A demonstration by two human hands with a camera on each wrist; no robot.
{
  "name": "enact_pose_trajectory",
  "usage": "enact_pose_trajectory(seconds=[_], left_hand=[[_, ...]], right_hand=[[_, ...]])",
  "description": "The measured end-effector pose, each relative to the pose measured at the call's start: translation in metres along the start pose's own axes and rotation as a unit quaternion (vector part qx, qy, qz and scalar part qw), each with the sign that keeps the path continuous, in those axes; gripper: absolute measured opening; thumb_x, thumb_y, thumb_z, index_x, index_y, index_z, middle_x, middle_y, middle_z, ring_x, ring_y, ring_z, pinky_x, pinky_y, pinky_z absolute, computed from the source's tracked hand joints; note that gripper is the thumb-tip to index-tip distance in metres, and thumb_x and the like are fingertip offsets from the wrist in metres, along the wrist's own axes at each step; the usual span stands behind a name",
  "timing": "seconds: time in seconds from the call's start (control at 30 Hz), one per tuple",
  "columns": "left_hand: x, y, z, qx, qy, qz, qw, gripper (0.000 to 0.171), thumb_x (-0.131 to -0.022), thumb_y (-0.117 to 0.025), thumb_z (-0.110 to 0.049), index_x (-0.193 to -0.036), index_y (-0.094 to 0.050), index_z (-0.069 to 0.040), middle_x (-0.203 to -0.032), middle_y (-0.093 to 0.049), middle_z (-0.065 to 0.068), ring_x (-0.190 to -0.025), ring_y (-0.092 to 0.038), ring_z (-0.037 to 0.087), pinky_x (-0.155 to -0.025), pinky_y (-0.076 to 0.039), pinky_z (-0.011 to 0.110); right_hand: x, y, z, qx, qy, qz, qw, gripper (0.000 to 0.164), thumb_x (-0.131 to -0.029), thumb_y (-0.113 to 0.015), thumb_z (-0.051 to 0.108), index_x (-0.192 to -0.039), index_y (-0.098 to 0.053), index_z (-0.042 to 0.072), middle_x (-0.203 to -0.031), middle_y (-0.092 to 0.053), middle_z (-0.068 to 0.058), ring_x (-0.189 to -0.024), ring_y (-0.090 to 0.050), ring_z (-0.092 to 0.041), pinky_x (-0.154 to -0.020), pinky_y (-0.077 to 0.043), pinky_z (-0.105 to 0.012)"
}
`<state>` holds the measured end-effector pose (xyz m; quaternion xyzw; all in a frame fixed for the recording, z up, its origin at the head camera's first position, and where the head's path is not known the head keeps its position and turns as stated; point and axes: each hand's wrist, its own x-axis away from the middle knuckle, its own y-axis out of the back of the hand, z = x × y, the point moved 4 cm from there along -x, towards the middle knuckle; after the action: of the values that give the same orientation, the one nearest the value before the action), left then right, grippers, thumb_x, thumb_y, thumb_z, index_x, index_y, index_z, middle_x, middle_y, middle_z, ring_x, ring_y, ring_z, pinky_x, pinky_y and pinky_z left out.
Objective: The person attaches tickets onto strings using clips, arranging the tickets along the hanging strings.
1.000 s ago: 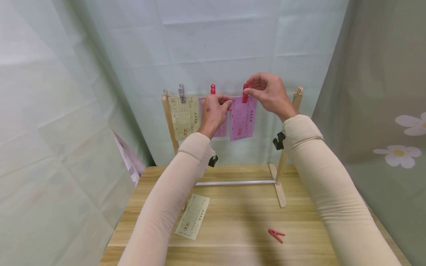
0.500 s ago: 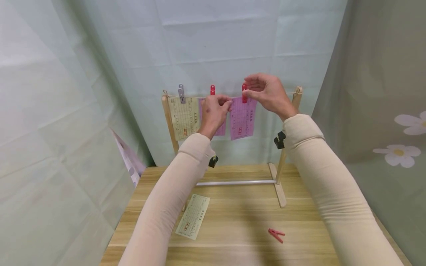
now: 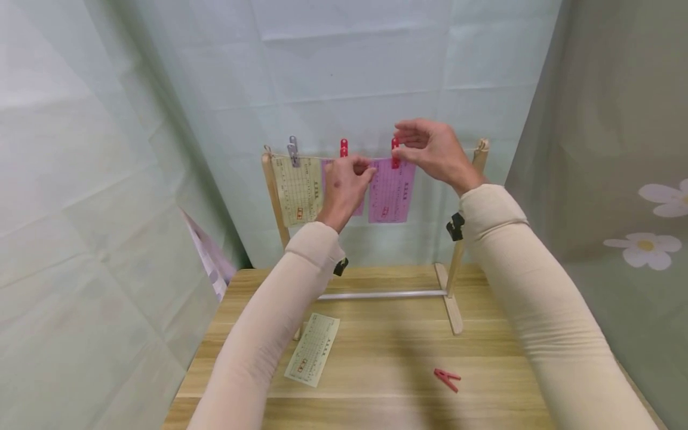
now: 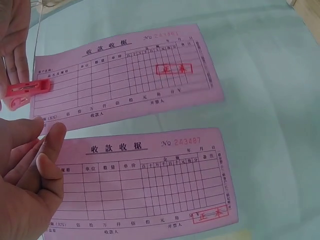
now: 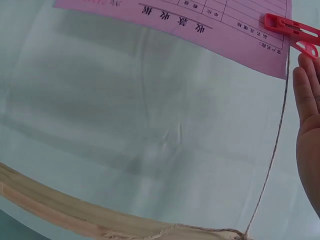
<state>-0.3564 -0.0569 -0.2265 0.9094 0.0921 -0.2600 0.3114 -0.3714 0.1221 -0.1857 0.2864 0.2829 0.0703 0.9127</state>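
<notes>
Across the string (image 3: pixel 443 151) of a small wooden rack hang a yellow receipt slip (image 3: pixel 295 191) and two pink ones. At the right-hand pink receipt slip (image 3: pixel 389 194), my left hand (image 3: pixel 346 182) has its thumb and index finger close together on the upper left corner. My right hand (image 3: pixel 435 149) holds the red clothespin (image 3: pixel 395 154) on this slip's top edge, thumb in front and fingers stretched behind. In the left wrist view that clothespin (image 4: pixel 27 90) bites the slip over the string. My left hand partly hides the middle pink receipt slip (image 4: pixel 140 180).
A grey clothespin (image 3: pixel 292 152) and another red clothespin (image 3: pixel 344 147) sit on the string. On the wooden table (image 3: pixel 376 346) lie a loose yellow receipt slip (image 3: pixel 313 351) and a red clothespin (image 3: pixel 447 380). The rack's right post (image 3: pixel 480 160) stands beside my right hand.
The right-hand pink slip and its clothespin have sunk slightly, and the slip hangs straighter. My left hand has dropped a little; my right hand has barely moved.
</notes>
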Motion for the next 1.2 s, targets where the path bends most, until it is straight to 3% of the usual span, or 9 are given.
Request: enact_pose_trajectory(seconds=[0.27,0.43,0.53,0.77,0.9,1.07,1.2], left_hand=[[0.009,0.005,0.003,-0.008,-0.013,0.012,0.9998,0.019,-0.093,-0.073,-0.017,-0.108,-0.075,-0.005,-0.103,-0.075,0.008,-0.09,-0.071,0.015,-0.078,-0.055,0.023],[0.016,0.009,0.012,0.008,-0.019,0.031,0.9993,0.018,-0.092,-0.074,-0.015,-0.107,-0.075,-0.003,-0.1,-0.075,0.009,-0.087,-0.07,0.016,-0.076,-0.056,0.024],[0.02,0.01,0.019,0.006,-0.023,0.043,0.9988,0.018,-0.092,-0.074,-0.015,-0.106,-0.075,-0.002,-0.099,-0.075,0.009,-0.086,-0.069,0.016,-0.076,-0.057,0.026],[0.031,0.012,0.038,0.006,-0.021,0.072,0.9972,0.017,-0.092,-0.075,-0.015,-0.104,-0.075,-0.004,-0.097,-0.074,0.007,-0.086,-0.068,0.016,-0.077,-0.056,0.03],[0.04,0.013,0.052,0.011,-0.014,0.087,0.9961,0.017,-0.092,-0.075,-0.014,-0.104,-0.074,-0.003,-0.097,-0.074,0.008,-0.087,-0.068,0.018,-0.076,-0.056,0.032],[0.051,0.011,0.073,0.015,0.002,0.107,0.9941,0.02,-0.091,-0.075,-0.013,-0.108,-0.073,-0.002,-0.098,-0.074,0.008,-0.088,-0.069,0.02,-0.078,-0.057,0.035],[0.062,0.012,0.087,0.008,0.013,0.121,0.9926,0.025,-0.091,-0.076,-0.015,-0.111,-0.072,-0.001,-0.1,-0.074,0.01,-0.09,-0.069,0.023,-0.079,-0.057,0.037]], right_hand=[[0.01,0.01,0.003,0.001,0.009,-0.013,1.0,0.052,-0.093,-0.073,0.015,-0.14,-0.055,0.003,-0.138,-0.06,-0.013,-0.126,-0.057,-0.027,-0.103,-0.046,-0.034],[0.026,0.019,0.002,0.016,0.057,-0.038,0.997,0.041,-0.092,-0.073,0.007,-0.13,-0.062,-0.003,-0.128,-0.065,-0.017,-0.116,-0.063,-0.029,-0.099,-0.05,-0.034],[0.039,0.021,-0.003,0.03,0.065,-0.039,0.997,0.035,-0.092,-0.073,0.005,-0.125,-0.066,-0.003,-0.123,-0.068,-0.018,-0.108,-0.067,-0.023,-0.094,-0.052,-0.029],[0.074,0.019,-0.022,0.054,0.05,-0.025,0.997,0.028,-0.09,-0.075,0.009,-0.116,-0.072,0.0,-0.112,-0.072,-0.015,-0.093,-0.064,0.005,-0.083,-0.05,-0.014],[0.096,0.012,-0.037,0.052,0.052,0.0,0.997,0.024,-0.09,-0.075,0.008,-0.113,-0.073,-0.001,-0.108,-0.074,-0.014,-0.092,-0.065,0.002,-0.081,-0.049,-0.012],[0.126,0.004,-0.06,0.03,0.014,0.03,0.999,0.024,-0.092,-0.073,0.011,-0.114,-0.072,0.0,-0.11,-0.073,-0.014,-0.097,-0.067,-0.008,-0.079,-0.05,-0.012],[0.146,-0.004,-0.08,0.024,0.002,0.035,0.999,0.021,-0.092,-0.073,0.01,-0.112,-0.074,0.001,-0.109,-0.074,-0.012,-0.096,-0.067,-0.005,-0.079,-0.05,-0.013]])
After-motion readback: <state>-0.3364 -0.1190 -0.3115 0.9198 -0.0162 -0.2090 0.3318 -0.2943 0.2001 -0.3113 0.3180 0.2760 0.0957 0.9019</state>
